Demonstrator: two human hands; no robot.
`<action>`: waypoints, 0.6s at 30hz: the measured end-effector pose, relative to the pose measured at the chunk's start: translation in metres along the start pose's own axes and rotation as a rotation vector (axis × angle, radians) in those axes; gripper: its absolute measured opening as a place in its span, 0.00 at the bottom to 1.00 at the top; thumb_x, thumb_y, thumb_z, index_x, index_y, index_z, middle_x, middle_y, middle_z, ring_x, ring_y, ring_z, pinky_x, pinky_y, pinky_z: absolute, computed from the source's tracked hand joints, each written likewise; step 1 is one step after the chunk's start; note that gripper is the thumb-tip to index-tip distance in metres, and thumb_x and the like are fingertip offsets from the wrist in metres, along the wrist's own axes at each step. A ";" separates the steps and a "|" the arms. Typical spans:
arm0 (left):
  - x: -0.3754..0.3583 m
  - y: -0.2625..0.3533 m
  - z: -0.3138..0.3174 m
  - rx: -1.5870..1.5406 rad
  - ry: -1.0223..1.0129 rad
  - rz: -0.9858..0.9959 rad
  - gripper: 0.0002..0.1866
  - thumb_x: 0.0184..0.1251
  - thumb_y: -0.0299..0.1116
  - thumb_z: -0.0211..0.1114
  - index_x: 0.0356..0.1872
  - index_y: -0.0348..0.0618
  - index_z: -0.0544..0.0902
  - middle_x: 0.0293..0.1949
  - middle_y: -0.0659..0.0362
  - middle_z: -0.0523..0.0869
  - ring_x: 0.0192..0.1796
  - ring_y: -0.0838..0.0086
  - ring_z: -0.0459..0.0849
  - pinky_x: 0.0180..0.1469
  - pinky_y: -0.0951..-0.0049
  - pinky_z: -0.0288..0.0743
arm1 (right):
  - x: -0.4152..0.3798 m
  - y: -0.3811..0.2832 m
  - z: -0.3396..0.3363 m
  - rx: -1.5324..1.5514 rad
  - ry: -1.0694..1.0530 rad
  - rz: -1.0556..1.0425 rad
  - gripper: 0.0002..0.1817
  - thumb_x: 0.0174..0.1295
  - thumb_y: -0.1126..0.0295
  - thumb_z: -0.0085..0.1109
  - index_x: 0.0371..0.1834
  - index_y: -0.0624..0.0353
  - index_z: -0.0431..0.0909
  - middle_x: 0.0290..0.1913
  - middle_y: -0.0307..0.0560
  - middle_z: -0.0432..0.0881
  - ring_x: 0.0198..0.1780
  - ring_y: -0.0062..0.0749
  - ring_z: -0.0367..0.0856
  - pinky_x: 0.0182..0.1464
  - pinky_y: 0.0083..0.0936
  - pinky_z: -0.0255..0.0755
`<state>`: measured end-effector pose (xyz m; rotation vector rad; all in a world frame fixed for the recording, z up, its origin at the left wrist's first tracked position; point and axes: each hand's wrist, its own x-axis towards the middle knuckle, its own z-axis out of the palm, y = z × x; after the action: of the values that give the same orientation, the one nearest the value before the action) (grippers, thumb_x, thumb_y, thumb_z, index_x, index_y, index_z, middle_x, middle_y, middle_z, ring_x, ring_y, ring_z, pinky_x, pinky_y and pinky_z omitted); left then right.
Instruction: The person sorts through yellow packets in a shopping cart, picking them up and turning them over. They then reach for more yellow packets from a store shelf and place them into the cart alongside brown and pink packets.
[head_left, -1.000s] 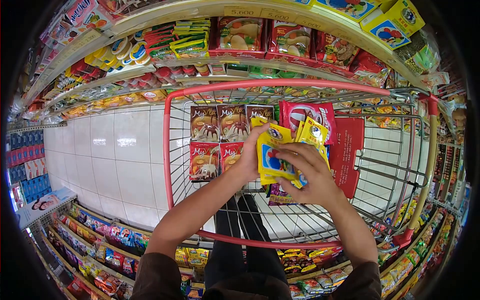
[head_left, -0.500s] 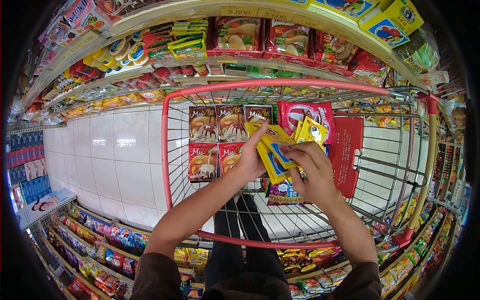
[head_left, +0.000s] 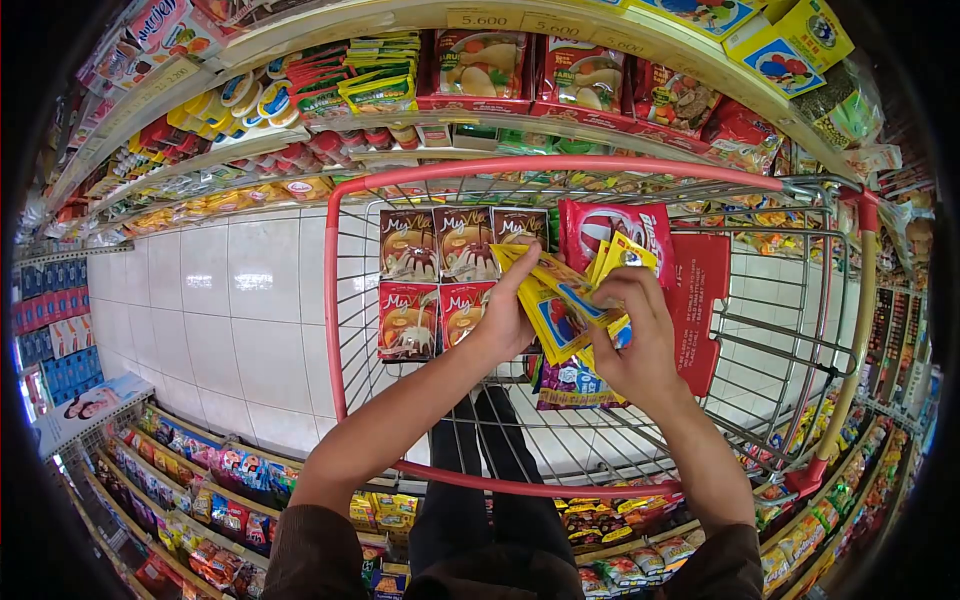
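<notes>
A fanned bunch of yellow sachets (head_left: 552, 322) with blue pictures is gripped in my left hand (head_left: 508, 302), thumb on top. My right hand (head_left: 642, 340) pinches the right edge of the upper sachet, which bends up from those under it. Beneath my hands, in the shopping cart (head_left: 335, 290), lie several brown and red MyVla packets (head_left: 408, 312) in two rows. A pink-red bag (head_left: 640, 222) lies behind my right hand, and a purple packet (head_left: 570, 390) sits below the sachets. More yellow sachets (head_left: 625, 255) show just beyond my right fingers, partly covered.
Ahead runs a stocked shelf (head_left: 560, 118) with boxed soup packets (head_left: 480, 68) and price tags. A red seat panel (head_left: 700, 310) stands at the cart's right. Behind the cart are shelves of snack bags (head_left: 230, 470). White floor tiles (head_left: 215, 290) lie to the left.
My right hand has lifted and bent the edge of the upper yellow sachet, its fingers curling further inward. My left hand keeps its hold on the bunch.
</notes>
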<state>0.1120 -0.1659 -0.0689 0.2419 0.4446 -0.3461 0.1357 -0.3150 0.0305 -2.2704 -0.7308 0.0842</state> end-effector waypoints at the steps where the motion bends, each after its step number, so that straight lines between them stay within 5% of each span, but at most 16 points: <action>1: -0.001 0.000 0.002 0.000 0.000 0.000 0.24 0.68 0.54 0.59 0.52 0.44 0.73 0.47 0.52 0.83 0.50 0.65 0.82 0.56 0.60 0.75 | -0.001 0.001 0.001 0.000 0.000 0.000 0.21 0.41 0.88 0.61 0.40 0.60 0.73 0.45 0.52 0.73 0.47 0.49 0.76 0.48 0.35 0.72; 9: 0.002 -0.002 -0.001 -0.049 0.012 0.087 0.23 0.67 0.54 0.59 0.57 0.58 0.67 0.48 0.53 0.75 0.51 0.59 0.80 0.53 0.56 0.76 | -0.001 0.002 -0.002 0.184 -0.162 0.038 0.20 0.41 0.88 0.61 0.39 0.61 0.72 0.45 0.52 0.76 0.48 0.48 0.78 0.50 0.38 0.73; 13: 0.003 -0.002 -0.005 -0.087 -0.083 0.065 0.24 0.68 0.54 0.58 0.58 0.57 0.66 0.49 0.51 0.76 0.52 0.58 0.80 0.54 0.54 0.76 | -0.004 0.004 0.001 0.162 -0.168 -0.025 0.21 0.41 0.88 0.61 0.41 0.61 0.72 0.47 0.52 0.76 0.49 0.49 0.77 0.52 0.38 0.72; 15: 0.003 -0.005 -0.003 -0.005 -0.049 0.109 0.26 0.70 0.61 0.49 0.58 0.56 0.70 0.54 0.47 0.76 0.55 0.55 0.78 0.58 0.50 0.73 | -0.006 0.002 0.006 0.167 -0.159 -0.029 0.22 0.44 0.80 0.69 0.43 0.60 0.72 0.49 0.52 0.75 0.53 0.50 0.75 0.55 0.40 0.71; 18: 0.002 -0.003 -0.004 -0.029 -0.135 0.036 0.26 0.71 0.58 0.51 0.62 0.56 0.66 0.54 0.48 0.76 0.54 0.55 0.80 0.58 0.52 0.74 | 0.004 -0.016 -0.003 0.142 -0.283 -0.127 0.27 0.44 0.67 0.75 0.47 0.59 0.72 0.52 0.51 0.74 0.56 0.50 0.73 0.57 0.42 0.68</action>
<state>0.1110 -0.1675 -0.0735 0.1962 0.3114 -0.3181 0.1317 -0.3059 0.0444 -2.0934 -0.9813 0.3908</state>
